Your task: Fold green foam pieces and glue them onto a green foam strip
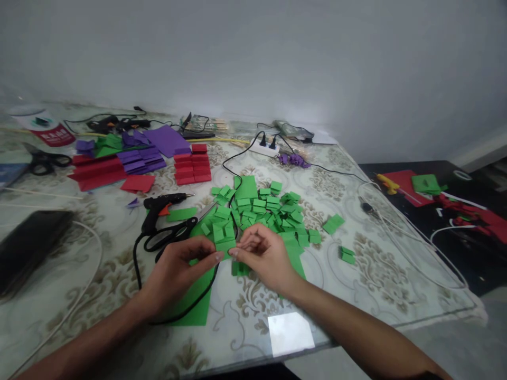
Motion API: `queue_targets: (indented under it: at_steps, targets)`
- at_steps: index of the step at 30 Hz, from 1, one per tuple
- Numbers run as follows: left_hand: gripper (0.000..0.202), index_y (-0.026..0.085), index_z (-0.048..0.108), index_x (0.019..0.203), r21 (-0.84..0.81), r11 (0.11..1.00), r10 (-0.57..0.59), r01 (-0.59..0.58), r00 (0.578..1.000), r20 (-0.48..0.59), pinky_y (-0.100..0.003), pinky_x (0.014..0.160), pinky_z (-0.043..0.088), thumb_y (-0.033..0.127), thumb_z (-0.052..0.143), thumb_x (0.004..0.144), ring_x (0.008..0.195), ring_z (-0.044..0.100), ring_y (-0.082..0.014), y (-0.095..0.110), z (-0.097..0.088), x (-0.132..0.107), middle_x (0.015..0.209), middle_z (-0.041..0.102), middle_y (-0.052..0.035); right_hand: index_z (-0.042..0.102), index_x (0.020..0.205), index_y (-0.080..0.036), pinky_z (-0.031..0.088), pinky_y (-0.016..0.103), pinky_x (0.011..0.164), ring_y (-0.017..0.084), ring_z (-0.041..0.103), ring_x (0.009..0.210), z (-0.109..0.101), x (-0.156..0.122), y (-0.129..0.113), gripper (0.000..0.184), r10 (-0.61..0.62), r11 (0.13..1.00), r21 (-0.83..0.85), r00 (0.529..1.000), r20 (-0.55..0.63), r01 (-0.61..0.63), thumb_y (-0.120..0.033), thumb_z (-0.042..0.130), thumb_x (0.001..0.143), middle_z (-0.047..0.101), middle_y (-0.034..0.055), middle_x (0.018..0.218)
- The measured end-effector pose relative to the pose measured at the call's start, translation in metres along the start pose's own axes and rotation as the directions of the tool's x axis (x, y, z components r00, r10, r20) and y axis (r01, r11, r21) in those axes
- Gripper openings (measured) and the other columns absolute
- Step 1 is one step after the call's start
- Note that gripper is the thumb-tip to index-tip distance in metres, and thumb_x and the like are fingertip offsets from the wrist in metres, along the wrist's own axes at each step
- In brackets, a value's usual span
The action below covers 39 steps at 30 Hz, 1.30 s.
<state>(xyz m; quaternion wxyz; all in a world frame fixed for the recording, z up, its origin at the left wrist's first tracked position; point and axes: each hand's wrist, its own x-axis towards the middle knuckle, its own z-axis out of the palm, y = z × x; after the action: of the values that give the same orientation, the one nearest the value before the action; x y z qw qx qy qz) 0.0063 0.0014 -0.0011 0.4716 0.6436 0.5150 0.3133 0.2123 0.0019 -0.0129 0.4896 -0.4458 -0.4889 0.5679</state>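
Note:
Between my two hands is a folded green paper piece (224, 238), raised over the table's near middle. My left hand (186, 264) pinches its left edge between thumb and fingers. On its right edge, my right hand (263, 253) closes thumb and fingertips. Just beyond lies a heap of small folded green paper pieces (265, 206). Larger green sheets (196, 301) lie under and beside my hands. Black-handled scissors (174, 232) rest left of the heap, partly behind my left hand. Close to them is a black glue gun (158, 208) with an orange trigger, its cord passing near my left wrist.
Red folded paper (193, 166) and purple sheets (166, 140) lie at the back left. A white power strip (264, 146) sits near the wall. At left are a phone (31, 245), more scissors (43, 158) and a cup (43, 126). A dark side table (412, 211) stands right.

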Motion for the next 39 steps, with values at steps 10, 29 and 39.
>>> queue_targets:
  at_steps: [10, 29, 39]
  targets:
    - [0.027, 0.020, 0.066, 0.074, 0.093, 0.991, 0.097, -0.098, 0.995, 0.019, -0.023, 0.064, 0.046, 0.042, 0.067, 0.089, 0.068, 0.058, -0.0165, -0.003, 0.001, 0.001, 0.069, 0.064, 0.0001, 0.062, 0.097, -0.023, 0.054, 0.028, 0.071, 0.013, 0.065, 0.071, 0.000, 0.002, 0.008, 0.045, 0.015, 0.999, 0.033, 0.998, 0.061, -0.017, -0.032, 0.093, 0.066, 0.069, -0.0021, 0.079]
    - [0.031, 0.020, 0.063, 0.066, -0.126, 0.990, -0.058, 0.071, 0.993, 0.103, -0.024, 0.057, 0.044, 0.043, 0.074, 0.082, 0.057, 0.056, -0.0149, 0.003, -0.001, 0.006, 0.058, 0.063, 0.0018, 0.069, 0.073, -0.017, 0.056, 0.025, 0.059, 0.010, 0.063, 0.054, 0.000, 0.002, 0.000, 0.040, 0.257, 0.960, 0.078, 0.955, 0.148, -0.270, -0.049, 0.092, 0.063, 0.064, -0.0039, 0.063]
    - [0.029, 0.019, 0.066, 0.070, -0.154, 0.981, -0.090, 0.117, 0.981, 0.169, -0.024, 0.062, 0.047, 0.045, 0.076, 0.081, 0.060, 0.061, -0.0144, -0.003, 0.000, 0.010, 0.061, 0.066, 0.0026, 0.071, 0.079, -0.017, 0.054, 0.022, 0.055, 0.011, 0.066, 0.052, -0.001, 0.005, 0.003, 0.043, 0.268, 0.951, 0.130, 0.957, 0.116, -0.282, -0.046, 0.094, 0.059, 0.071, -0.0023, 0.063]
